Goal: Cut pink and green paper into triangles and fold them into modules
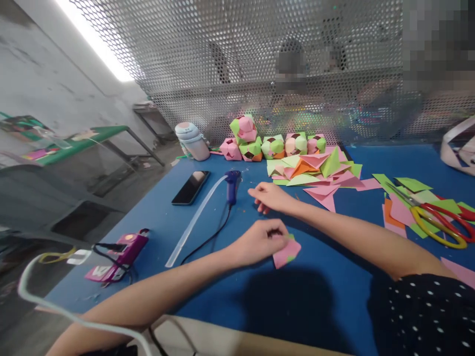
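Observation:
My left hand (261,242) pinches a folded paper piece (284,254), pink with green parts, low over the blue table. Farther forward, my right hand (273,198) has its fingers curled together; anything between them is too small or hidden to make out. Just left of it a dark blue glue gun (233,185) rests on the table, apart from the fingers. From the gun's back end a long translucent glue stick (196,220) runs toward the near left. Its black cord (211,238) passes behind my left forearm.
Folded paper balls (273,147) line the perforated metal screen (222,59), beside a heap of folded papers (315,168). Scissors (438,222) lie on paper scraps at right. A phone (191,188), a white cup (193,142) and a purple power strip (120,257) occupy the left.

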Motion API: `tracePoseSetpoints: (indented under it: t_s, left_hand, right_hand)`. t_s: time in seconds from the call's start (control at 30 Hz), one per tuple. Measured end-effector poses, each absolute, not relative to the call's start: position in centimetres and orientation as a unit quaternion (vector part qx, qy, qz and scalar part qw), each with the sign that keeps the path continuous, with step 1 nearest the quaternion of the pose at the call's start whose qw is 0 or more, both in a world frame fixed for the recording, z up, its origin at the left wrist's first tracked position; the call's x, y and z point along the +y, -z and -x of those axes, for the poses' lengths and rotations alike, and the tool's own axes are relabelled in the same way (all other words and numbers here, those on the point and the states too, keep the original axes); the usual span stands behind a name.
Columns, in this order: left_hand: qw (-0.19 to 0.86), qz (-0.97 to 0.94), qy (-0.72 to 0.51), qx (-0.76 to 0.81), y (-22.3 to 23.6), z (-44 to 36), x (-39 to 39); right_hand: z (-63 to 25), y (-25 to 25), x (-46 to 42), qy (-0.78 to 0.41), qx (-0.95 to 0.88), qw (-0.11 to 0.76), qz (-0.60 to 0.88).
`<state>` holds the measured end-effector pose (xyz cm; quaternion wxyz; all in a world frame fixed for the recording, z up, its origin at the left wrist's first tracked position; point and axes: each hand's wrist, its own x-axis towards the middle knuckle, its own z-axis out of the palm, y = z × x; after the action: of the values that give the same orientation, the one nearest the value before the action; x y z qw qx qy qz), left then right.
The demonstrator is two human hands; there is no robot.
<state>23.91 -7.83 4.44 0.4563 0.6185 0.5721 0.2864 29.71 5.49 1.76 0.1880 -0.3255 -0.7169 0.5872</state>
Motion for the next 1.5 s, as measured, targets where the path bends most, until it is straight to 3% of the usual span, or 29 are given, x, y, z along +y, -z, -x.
tracePoseSetpoints:
  t_s: [0.13,0.37,0.8,1.5]
  left_hand:
    - [0.448,-0.523,-0.447,0.570,-2.9,-24.7,-4.6]
    - [0.467,-0.476,-0.512,0.542,-0.3,-27.3,-0.4]
    - [0.524,-0.434,-0.520,0.517,1.6,-27.9,0.2]
    - [0.480,-0.477,-0.491,0.549,0.9,-27.9,-0.5]
  right_hand:
    - [-37.9,-1.6,5.4,-0.607,-0.674,0.257,0.333]
    - [-43.6,-0.6,4.7,-0.558,-0.690,0.322,0.331]
    - [-43.9,1.0,5.4,-0.509,-0.700,0.360,0.348]
    - [-44.7,0.6,4.9,-0.477,-0.736,0.335,0.344]
